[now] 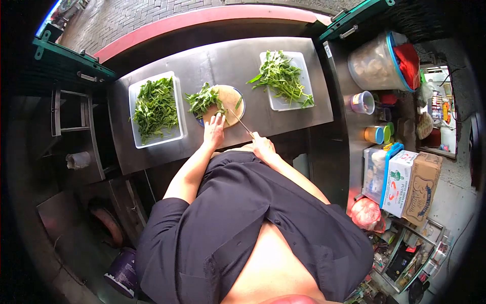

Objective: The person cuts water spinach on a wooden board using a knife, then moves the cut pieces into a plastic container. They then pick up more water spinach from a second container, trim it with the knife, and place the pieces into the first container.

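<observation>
A round cutting board with a dark blue rim lies on the metal table. My left hand presses its closed fingers on the greens at the board's left side. In my right hand is the handle of a knife, its blade angled over the board beside my left fingertips. A white tray at the left holds a heap of cut leaves. Long-stemmed greens fill part of another white tray at the right.
Along the right side counter stand a large clear tub, small plastic containers, a blue-lidded box and cardboard boxes. A pink bag lies near them. A purple bucket is at the lower left.
</observation>
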{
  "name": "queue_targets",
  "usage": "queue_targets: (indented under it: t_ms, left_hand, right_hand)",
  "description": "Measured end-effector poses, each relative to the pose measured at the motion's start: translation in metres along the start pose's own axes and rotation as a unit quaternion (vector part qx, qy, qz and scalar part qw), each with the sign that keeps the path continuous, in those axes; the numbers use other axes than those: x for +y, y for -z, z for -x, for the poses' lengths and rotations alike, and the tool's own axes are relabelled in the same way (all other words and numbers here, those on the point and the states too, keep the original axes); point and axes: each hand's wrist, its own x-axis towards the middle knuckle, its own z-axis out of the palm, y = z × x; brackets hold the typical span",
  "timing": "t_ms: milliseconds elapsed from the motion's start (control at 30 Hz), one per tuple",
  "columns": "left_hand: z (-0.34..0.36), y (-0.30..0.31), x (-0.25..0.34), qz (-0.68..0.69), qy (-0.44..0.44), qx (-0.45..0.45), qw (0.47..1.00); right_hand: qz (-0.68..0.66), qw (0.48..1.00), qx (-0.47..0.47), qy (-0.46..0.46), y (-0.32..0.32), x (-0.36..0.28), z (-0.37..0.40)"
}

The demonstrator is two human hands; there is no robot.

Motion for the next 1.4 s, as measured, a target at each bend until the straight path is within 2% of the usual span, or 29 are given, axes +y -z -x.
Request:
queue_targets:
  t_ms: [67,267,400,567,800,867,967,1400]
  left_hand:
    - [-0.003,-0.004,-0.003,-0.011,-0.010,-0.011,1.000]
    - [-0.003,-0.008,-0.004,-0.019,-0.024,0.000,1.000]
    - [-0.002,0.000,-0.002,-0.022,-0.021,-0.019,0.999]
    - [-0.002,-0.004,-0.002,-0.007,-0.011,-0.021,1.000]
    - [-0.002,-0.006,-0.007,0.016,-0.023,-0.011,1.000]
    - [-0.001,-0.006,-0.007,0.016,-0.021,-0.009,1.000]
    - [-0.002,-0.002,-0.005,0.021,-0.016,-0.007,1.000]
    - [-0.026,-0.006,-0.012,0.045,0.108,0.029,0.993]
  right_hand:
    - [-0.026,0.999,-0.022,-0.028,0.009,-0.008,0.002]
    - [-0.005,0.998,-0.054,-0.016,-0.003,-0.004,-0.001]
    - [-0.026,0.999,-0.023,-0.013,-0.011,0.004,-0.004]
    - [-0.036,0.997,0.001,-0.070,-0.014,0.003,-0.006]
    - [-0.067,0.997,0.005,-0.037,-0.005,-0.010,-0.002]
    - [-0.063,0.997,-0.024,-0.023,-0.006,-0.012,-0.002]
    - [-0.060,0.997,-0.017,-0.037,-0.013,-0.008,-0.004]
    - [-0.061,0.996,0.019,-0.068,-0.010,-0.001,-0.001]
